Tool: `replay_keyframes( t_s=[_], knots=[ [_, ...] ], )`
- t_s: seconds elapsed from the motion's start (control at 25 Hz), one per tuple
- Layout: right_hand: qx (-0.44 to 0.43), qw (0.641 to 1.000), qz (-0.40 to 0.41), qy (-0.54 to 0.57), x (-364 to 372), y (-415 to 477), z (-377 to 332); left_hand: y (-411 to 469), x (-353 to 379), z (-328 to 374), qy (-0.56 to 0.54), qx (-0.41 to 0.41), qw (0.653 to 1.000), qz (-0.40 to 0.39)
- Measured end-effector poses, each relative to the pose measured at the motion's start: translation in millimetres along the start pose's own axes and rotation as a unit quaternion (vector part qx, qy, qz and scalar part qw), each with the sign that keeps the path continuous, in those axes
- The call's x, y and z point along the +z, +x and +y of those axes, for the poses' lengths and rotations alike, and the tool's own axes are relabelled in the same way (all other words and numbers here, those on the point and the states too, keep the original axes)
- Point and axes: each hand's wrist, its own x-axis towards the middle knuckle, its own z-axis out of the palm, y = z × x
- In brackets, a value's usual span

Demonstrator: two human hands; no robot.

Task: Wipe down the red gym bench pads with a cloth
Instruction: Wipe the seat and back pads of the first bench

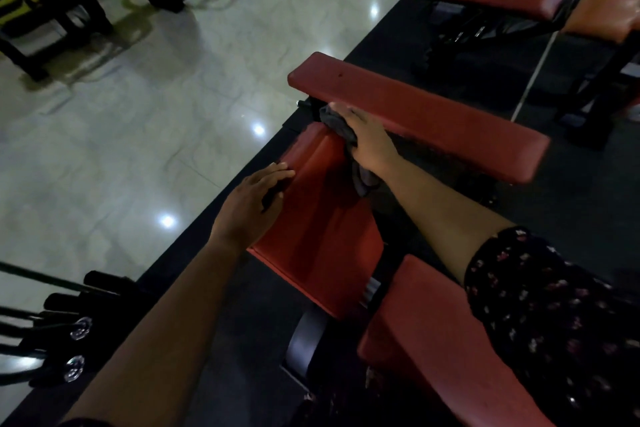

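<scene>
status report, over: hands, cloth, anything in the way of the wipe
Left hand flat on edge of seat pad. Right hand pressing grey cloth at its far end, beside long pad. No obstruction seen.

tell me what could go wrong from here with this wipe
1. The grey cloth is bunched under the flat right hand, with a tail hanging off the angled red pad. It might snag in the dark gap next to the long red pad.
2. The left hand rests only at the angled red pad's edge, so leaning on it could let it slip off.
</scene>
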Motion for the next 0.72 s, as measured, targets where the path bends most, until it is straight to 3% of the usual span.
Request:
replay_keyframes(
  t_s=[0.16, 0.4, 0.6, 0.72],
  knots=[
    [0.038, 0.997, -0.061, 0.005, 25, -31, 38, 0, -1, 3, -0.011, 0.004, 1.0, 0.016],
    [0.023, 0.997, 0.031, 0.06, 1, -2, 21, 6, -1, 8, -0.006, 0.005, 1.0, -0.003],
    [0.076, 0.993, -0.042, 0.076, 30, -40, 45, 20, 4, 8, -0.008, 0.009, 1.0, 0.001],
    [0.121, 0.98, 0.002, 0.157, 25, -42, 32, 18, 4, 8, -0.016, -0.001, 1.0, 0.017]
  ],
)
